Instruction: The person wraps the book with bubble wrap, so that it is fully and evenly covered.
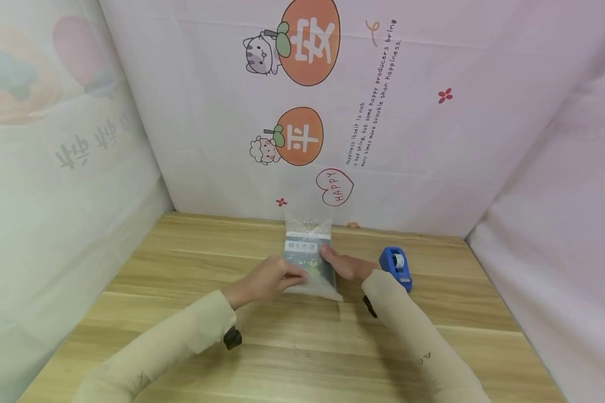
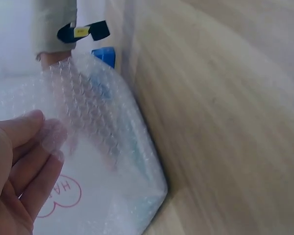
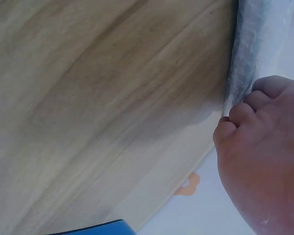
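Observation:
A flat, book-like item (image 1: pixel 302 256) with a grey-blue cover and a pale title band lies on the table, covered by clear bubble wrap (image 1: pixel 312 288). My left hand (image 1: pixel 269 279) pinches the wrap's near edge between thumb and fingers. In the left wrist view, the lifted bubble wrap (image 2: pixel 88 107) shows its bubbles, and the other hand appears through it. My right hand (image 1: pixel 350 266) grips the right side of the wrapped item, thumb on top. Seen from the right wrist, that hand's curled fingers (image 3: pixel 242 113) lie along the side of the wrapped item.
A blue tape dispenser (image 1: pixel 396 268) holding a roll stands right of the package, beside the right wrist. Behind the wooden table (image 1: pixel 302 358) hangs a printed white cloth (image 1: pixel 222 157); more cloth encloses the left and right sides.

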Motion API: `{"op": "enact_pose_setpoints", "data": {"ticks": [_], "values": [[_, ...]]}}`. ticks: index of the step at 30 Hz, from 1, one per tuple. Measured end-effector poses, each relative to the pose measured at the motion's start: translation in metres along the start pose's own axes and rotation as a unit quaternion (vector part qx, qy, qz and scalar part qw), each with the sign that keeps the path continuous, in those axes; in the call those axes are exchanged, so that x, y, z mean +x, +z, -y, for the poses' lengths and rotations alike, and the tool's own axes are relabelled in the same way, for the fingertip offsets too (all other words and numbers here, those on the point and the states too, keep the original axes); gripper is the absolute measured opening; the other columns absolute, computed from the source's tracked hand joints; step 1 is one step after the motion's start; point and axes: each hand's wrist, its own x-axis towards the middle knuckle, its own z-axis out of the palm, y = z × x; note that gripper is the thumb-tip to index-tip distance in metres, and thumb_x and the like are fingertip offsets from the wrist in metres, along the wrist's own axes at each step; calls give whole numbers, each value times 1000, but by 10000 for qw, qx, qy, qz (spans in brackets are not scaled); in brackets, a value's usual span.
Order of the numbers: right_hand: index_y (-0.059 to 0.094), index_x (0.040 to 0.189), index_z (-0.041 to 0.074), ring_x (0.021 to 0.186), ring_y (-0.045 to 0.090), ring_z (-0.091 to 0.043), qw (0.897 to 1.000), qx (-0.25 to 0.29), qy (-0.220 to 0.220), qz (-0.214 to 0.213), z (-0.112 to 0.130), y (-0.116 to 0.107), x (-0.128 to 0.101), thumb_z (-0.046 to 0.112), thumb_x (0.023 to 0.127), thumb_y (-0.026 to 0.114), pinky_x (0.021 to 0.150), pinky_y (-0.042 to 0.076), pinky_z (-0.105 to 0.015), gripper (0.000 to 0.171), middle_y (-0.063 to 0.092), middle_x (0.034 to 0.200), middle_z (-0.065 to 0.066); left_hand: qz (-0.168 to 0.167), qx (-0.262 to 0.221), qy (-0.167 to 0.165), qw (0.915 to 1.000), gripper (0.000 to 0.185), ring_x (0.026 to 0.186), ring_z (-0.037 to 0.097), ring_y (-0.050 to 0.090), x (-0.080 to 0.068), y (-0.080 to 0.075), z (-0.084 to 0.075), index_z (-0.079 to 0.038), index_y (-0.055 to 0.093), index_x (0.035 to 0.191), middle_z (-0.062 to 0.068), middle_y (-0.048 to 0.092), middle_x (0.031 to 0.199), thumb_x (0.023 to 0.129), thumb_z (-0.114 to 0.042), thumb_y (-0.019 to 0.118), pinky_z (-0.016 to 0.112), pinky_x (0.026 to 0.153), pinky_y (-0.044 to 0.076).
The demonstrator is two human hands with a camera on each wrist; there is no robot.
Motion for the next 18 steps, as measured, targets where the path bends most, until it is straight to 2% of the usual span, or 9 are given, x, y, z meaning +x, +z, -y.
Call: {"op": "enact_pose_setpoints", "data": {"ticks": [3, 9, 11, 15, 18], "values": [[5, 171, 27, 167, 0, -34, 10000, 2, -33, 36, -1, -3, -1, 91, 92, 6, 134, 6, -62, 102, 0, 180, -3, -15, -168, -204, 9997, 18, 88, 10, 79, 9, -6, 7, -3, 83, 110, 9, 83, 106, 100, -13, 72, 12, 74, 59], [14, 170, 22, 167, -2, -31, 9985, -88, -480, 255, -2, -9, 3, 88, 93, -4, 134, 4, -62, 104, 5, 179, -1, -10, -591, -595, 9965, 18, 89, 18, 79, 26, -12, 27, -5, 83, 112, 9, 83, 108, 100, -13, 72, 16, 74, 58], [15, 170, 20, 167, -1, -31, 9984, -10, -495, 270, -1, -11, 3, 89, 92, -5, 134, 3, -61, 106, 7, 179, -3, -9, -662, -796, 9946, 19, 96, 19, 80, 30, -12, 33, -5, 83, 113, 9, 82, 111, 101, -14, 72, 19, 78, 60], [14, 170, 17, 167, 2, -32, 9982, 277, -465, 263, 0, -12, 4, 90, 90, -4, 134, 1, -61, 110, 10, 179, -6, -22, -814, -1251, 9888, 21, 100, 18, 79, 37, -11, 39, -5, 82, 115, 8, 82, 113, 101, -16, 72, 27, 85, 64], [8, 171, 16, 167, 0, -33, 9975, 406, -505, 298, 2, -14, 3, 91, 90, -3, 134, -1, -63, 111, 8, 179, -7, -72, -939, -1396, 9857, 22, 104, 18, 79, 42, -8, 46, -3, 81, 116, 8, 82, 114, 101, -16, 71, 33, 90, 65]]}}
